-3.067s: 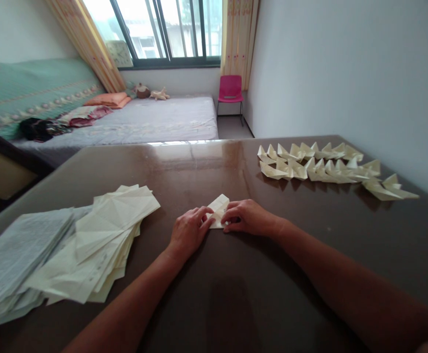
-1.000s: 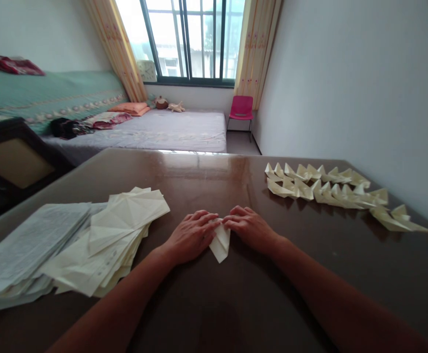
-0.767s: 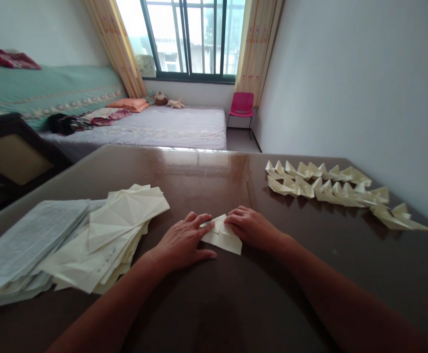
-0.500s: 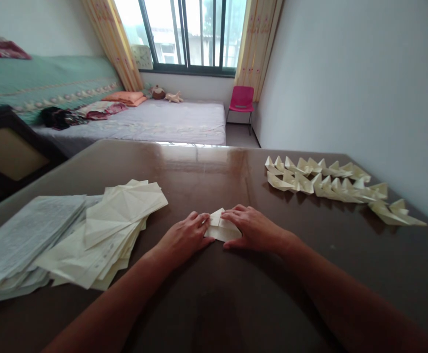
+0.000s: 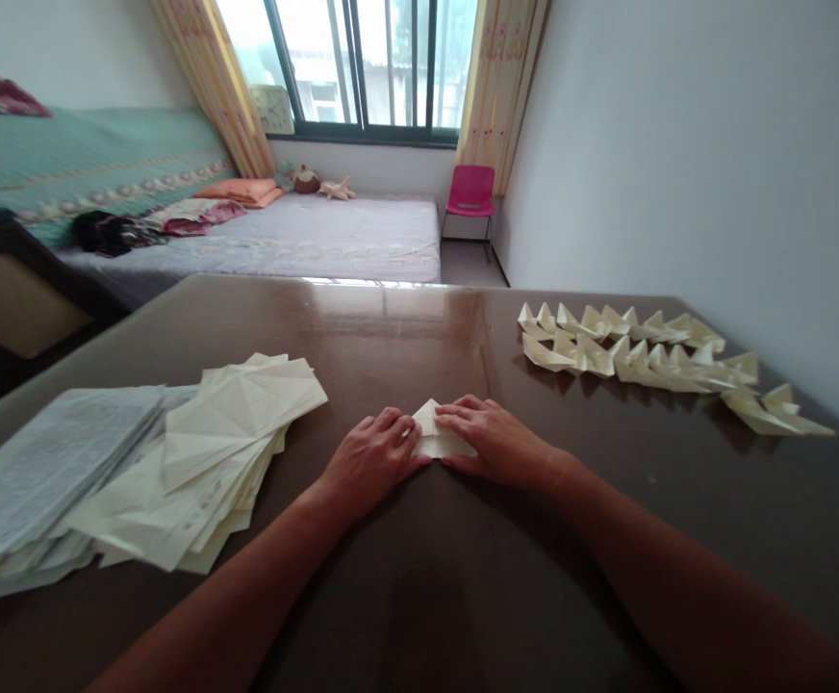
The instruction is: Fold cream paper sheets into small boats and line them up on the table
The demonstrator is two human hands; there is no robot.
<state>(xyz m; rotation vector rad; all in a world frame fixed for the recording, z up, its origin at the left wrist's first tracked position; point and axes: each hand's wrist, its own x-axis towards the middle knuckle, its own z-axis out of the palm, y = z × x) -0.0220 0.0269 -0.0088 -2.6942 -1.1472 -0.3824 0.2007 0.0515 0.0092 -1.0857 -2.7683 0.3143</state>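
Note:
Between my hands a small folded sheet of cream paper (image 5: pixel 435 441) lies on the brown table, its pointed top facing away from me. My left hand (image 5: pixel 376 448) grips its left side, with the thumb at the near edge and the fingers on top. On the right side, my right hand (image 5: pixel 495 438) holds it the same way, fingers over the upper layer and thumb at the lower edge. The fingers hide both side edges of the paper.
A fanned pile of creased cream sheets (image 5: pixel 239 423) lies to the left, beside a stack of printed paper (image 5: pixel 51 472). Rows of folded paper boats (image 5: pixel 628 356) stand at the right. Beyond the glossy table (image 5: pixel 391 332) are a bed (image 5: pixel 362 236) and a pink chair (image 5: pixel 471 192).
Both thumbs have moved closer together along the paper's near edge, and that edge sits slightly farther from me. The hands keep hold of the same sheet.

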